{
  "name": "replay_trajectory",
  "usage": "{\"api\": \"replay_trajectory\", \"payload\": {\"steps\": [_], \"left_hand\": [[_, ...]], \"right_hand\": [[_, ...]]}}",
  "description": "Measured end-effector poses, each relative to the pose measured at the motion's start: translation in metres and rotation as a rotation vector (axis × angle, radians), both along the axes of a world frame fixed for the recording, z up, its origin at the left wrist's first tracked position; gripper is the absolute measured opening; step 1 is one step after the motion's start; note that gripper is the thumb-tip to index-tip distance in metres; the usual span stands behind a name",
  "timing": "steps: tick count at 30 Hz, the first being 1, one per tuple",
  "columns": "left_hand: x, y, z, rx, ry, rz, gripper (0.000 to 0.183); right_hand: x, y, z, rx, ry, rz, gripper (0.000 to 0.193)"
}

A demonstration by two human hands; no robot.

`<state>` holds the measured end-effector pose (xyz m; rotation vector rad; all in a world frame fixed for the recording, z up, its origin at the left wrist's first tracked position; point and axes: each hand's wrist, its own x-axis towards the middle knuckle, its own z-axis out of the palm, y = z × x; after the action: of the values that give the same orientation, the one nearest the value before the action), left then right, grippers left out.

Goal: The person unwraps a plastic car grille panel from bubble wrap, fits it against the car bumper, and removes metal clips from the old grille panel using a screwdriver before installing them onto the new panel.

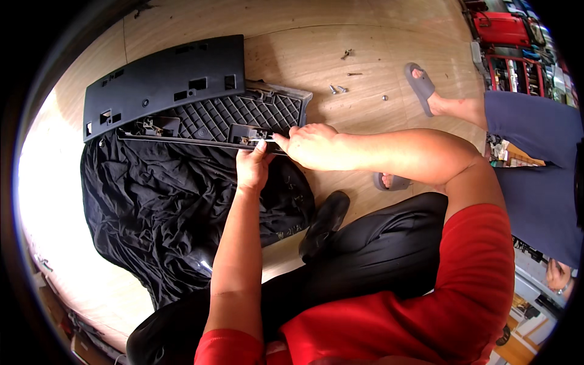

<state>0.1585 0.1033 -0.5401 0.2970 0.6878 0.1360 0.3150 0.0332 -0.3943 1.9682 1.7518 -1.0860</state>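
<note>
A black plastic panel with a diamond-ribbed underside (pixel 207 118) lies on a crumpled black cloth (pixel 164 194). My left hand (pixel 252 168) grips the panel's near edge, its thumb raised beside a small recess with metal fittings (pixel 247 135). My right hand (pixel 313 146) is closed at the same recess, on a thin silver tool (pixel 267 140) whose kind I cannot make out. Resting across the far side of the ribbed panel is a smooth dark cover (pixel 164 82) with several rectangular cutouts. A second metal fitting (pixel 148 126) sits toward the panel's left end.
Beyond my right hand, loose screws (pixel 333 89), a small round piece (pixel 385 98) and a dark metal clip (pixel 347 54) lie on the wood-look floor. Another person in grey slippers (pixel 420 88) is at the right, before crowded shelves (pixel 511 67). My black shoe (pixel 325 222) is near the cloth.
</note>
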Motion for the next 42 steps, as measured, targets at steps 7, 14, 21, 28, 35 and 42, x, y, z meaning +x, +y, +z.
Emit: {"api": "replay_trajectory", "payload": {"steps": [7, 14, 21, 28, 35, 42], "left_hand": [[-0.003, 0.002, 0.0, 0.056, 0.114, -0.034, 0.018], [-0.01, 0.012, -0.002, 0.041, 0.104, -0.098, 0.019], [-0.009, 0.017, -0.006, -0.013, -0.006, -0.08, 0.022], [-0.006, 0.014, 0.002, -0.042, 0.011, -0.064, 0.018], [-0.007, 0.018, -0.004, -0.039, -0.045, -0.043, 0.024], [-0.001, 0.019, 0.008, 0.018, 0.025, -0.02, 0.044]], "right_hand": [[-0.01, -0.011, -0.008, 0.055, -0.064, 0.017, 0.048], [0.001, 0.001, -0.004, -0.009, 0.09, -0.105, 0.04], [0.007, 0.004, 0.006, -0.135, 0.162, -0.22, 0.038], [-0.009, -0.017, -0.005, 0.221, 0.007, -0.084, 0.043], [-0.004, 0.004, 0.006, 0.076, 0.022, -0.154, 0.05], [0.024, 0.009, 0.014, 0.09, 0.141, -0.359, 0.037]]}}
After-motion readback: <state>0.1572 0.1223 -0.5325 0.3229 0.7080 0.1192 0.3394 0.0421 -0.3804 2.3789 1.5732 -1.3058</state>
